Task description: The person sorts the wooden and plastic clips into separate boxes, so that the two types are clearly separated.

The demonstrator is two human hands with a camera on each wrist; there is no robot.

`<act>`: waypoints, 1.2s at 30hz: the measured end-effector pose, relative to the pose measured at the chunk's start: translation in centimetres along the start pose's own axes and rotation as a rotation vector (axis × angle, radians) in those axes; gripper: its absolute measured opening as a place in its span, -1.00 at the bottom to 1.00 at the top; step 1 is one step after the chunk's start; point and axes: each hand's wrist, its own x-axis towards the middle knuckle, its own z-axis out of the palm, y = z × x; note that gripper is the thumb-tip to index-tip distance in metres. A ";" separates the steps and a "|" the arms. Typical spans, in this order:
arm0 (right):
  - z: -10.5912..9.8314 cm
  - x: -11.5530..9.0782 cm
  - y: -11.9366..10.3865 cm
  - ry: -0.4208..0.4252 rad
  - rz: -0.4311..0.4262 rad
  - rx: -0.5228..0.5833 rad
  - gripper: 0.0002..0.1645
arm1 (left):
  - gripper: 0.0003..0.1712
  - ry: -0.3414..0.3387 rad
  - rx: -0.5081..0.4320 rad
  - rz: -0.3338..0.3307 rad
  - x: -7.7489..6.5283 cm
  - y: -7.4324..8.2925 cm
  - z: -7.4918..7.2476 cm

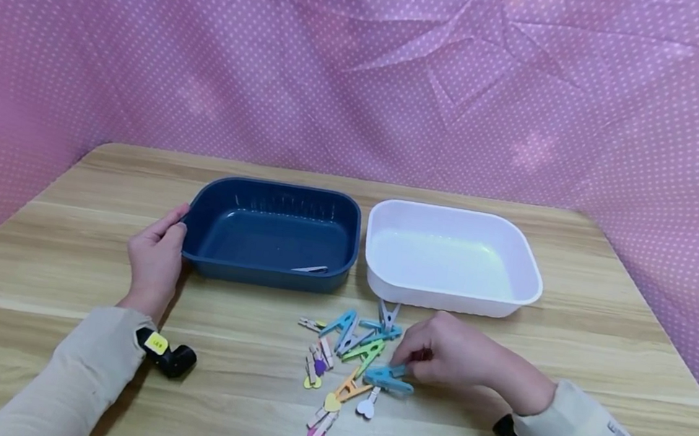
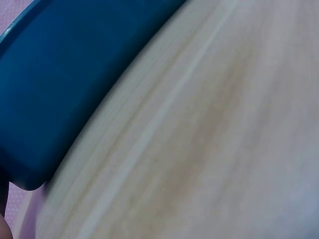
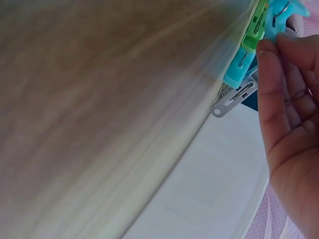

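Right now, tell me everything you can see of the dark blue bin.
The dark blue bin is a rounded rectangular tub, seemingly plastic, shiny inside, with a rim around its open top. It stands upright on the wooden table, just left of the white bin. A small pale item, too unclear to name, lies inside by the near wall. The left hand holds the bin's left end.

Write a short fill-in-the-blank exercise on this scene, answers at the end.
The tub held by the left hand is dark ____.
A light-blue clip is pinched by the ____ hand.
The other tub is ____.
Loose clips lie on the table in ____ of the tubs.

Missing words: blue; right; white; front.
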 end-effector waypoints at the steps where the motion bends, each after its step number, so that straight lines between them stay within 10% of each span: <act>1: 0.0 0.0 0.0 0.003 -0.006 0.001 -0.71 | -0.62 -0.001 -0.003 -0.003 0.0 0.0 0.0; 36: -0.8 0.6 -0.1 0.180 -0.127 0.062 -0.65 | -0.61 -0.012 -0.001 -0.003 0.0 0.1 -0.1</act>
